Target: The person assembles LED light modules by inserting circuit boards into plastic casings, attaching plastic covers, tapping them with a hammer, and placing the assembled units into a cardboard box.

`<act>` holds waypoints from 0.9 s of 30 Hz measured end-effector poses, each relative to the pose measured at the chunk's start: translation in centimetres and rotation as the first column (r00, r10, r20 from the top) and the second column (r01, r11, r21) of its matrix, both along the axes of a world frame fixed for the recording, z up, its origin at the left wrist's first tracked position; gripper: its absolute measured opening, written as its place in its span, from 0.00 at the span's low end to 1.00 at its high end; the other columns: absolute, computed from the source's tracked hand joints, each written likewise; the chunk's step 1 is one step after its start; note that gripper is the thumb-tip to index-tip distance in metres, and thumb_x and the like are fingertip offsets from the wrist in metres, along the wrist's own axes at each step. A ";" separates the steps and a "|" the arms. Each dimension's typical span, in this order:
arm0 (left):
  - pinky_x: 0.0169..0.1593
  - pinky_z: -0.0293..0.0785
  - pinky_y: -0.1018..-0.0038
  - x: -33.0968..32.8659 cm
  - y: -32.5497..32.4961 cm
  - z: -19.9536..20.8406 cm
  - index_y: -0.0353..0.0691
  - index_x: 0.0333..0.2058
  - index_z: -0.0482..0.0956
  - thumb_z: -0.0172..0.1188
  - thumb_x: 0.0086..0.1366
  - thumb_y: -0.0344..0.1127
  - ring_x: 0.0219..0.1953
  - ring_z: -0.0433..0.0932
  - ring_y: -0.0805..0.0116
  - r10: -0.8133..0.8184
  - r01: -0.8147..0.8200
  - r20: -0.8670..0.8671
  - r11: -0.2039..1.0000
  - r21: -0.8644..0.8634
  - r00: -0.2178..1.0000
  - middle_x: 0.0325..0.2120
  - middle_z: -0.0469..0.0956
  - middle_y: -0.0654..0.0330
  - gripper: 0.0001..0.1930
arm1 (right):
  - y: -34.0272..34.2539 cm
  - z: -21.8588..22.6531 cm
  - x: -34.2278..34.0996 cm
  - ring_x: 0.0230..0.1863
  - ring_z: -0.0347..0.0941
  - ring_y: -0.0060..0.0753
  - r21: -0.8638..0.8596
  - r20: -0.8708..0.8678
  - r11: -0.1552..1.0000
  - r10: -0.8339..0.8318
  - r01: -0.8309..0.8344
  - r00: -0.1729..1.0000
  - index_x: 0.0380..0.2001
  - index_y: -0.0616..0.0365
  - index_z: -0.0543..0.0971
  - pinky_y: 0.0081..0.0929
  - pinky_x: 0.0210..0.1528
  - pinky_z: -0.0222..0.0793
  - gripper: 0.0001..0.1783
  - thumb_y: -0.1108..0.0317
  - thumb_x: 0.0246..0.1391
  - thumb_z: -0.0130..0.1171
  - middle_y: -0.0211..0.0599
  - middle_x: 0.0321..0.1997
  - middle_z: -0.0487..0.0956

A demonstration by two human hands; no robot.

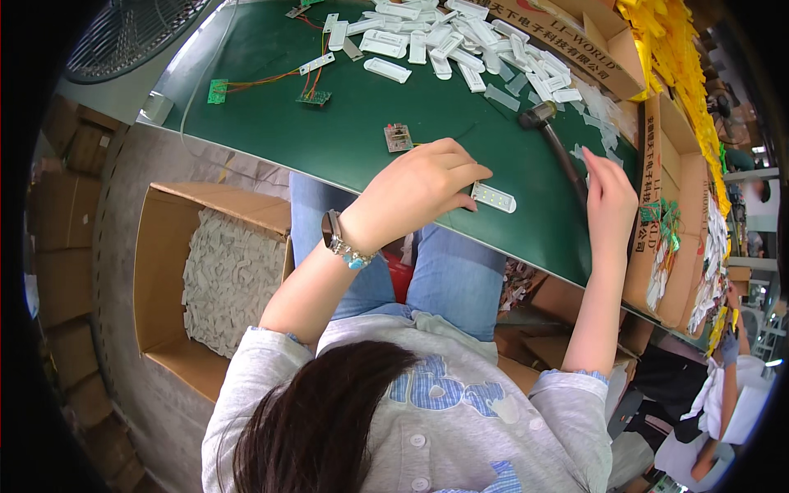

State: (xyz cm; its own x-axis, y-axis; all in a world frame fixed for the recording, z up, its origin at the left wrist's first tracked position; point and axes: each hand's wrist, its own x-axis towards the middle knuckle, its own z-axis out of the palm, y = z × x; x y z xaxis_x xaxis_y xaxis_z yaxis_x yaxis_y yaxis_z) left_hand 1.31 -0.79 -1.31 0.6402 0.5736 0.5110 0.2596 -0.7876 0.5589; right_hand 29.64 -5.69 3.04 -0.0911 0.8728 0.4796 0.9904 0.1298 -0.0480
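Note:
My left hand (419, 185) reaches over the near edge of the green table. Its thumb and fingers close about the left end of a small white LED light piece (496, 198), whose face shows rows of yellowish LEDs. Just beyond that hand lies a small circuit board (398, 137), with a thin wire running toward my fingers. My right hand (610, 193) is raised at the table's right side, beside the hammer (559, 148). Its thumb and forefinger are pinched at a small translucent plastic strip (579, 154). Other such strips (610, 135) lie just past it.
White plastic housings (448, 41) are heaped at the table's far side. Wired green boards (313, 98) lie at the far left. Cardboard boxes (657, 189) line the right edge; an open carton (168, 271) of white pieces stands lower left. A fan (123, 37) is upper left.

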 end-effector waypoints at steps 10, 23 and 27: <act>0.46 0.77 0.66 -0.2 -0.4 0.5 0.38 0.44 0.81 0.70 0.51 0.34 0.44 0.78 0.59 0.020 -0.020 0.001 0.998 -0.052 1.000 0.39 0.81 0.59 0.20 | -4.5 -2.4 -6.7 0.41 0.77 0.34 -0.019 -0.087 0.968 0.247 -0.250 0.965 0.43 0.58 0.84 0.33 0.42 0.73 0.20 0.78 0.41 0.62 0.34 0.43 0.82; 0.46 0.78 0.66 -0.1 -0.2 0.6 0.39 0.46 0.79 0.70 0.50 0.35 0.44 0.77 0.60 0.021 -0.021 -0.003 0.999 -0.041 1.000 0.38 0.81 0.59 0.23 | -3.1 -2.3 -8.0 0.38 0.75 0.34 0.029 -0.192 0.920 0.390 -0.392 0.901 0.37 0.58 0.85 0.31 0.37 0.68 0.17 0.79 0.38 0.64 0.30 0.41 0.82; 0.46 0.78 0.66 -0.1 -0.3 0.5 0.38 0.44 0.80 0.70 0.49 0.35 0.45 0.77 0.60 0.021 -0.021 0.005 0.999 -0.046 1.000 0.38 0.81 0.59 0.21 | -3.0 -2.2 -8.1 0.39 0.75 0.34 0.007 -0.207 0.925 0.374 -0.381 0.904 0.36 0.57 0.85 0.31 0.38 0.68 0.16 0.79 0.39 0.63 0.30 0.41 0.81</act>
State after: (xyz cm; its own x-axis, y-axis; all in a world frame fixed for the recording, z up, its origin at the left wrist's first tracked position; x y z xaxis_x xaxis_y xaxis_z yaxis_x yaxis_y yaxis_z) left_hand 1.23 -1.06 -0.81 0.6251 0.6097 0.4874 0.2724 -0.7555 0.5958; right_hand 21.51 -8.73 0.81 -0.3218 0.8077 0.4941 0.8368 0.4868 -0.2507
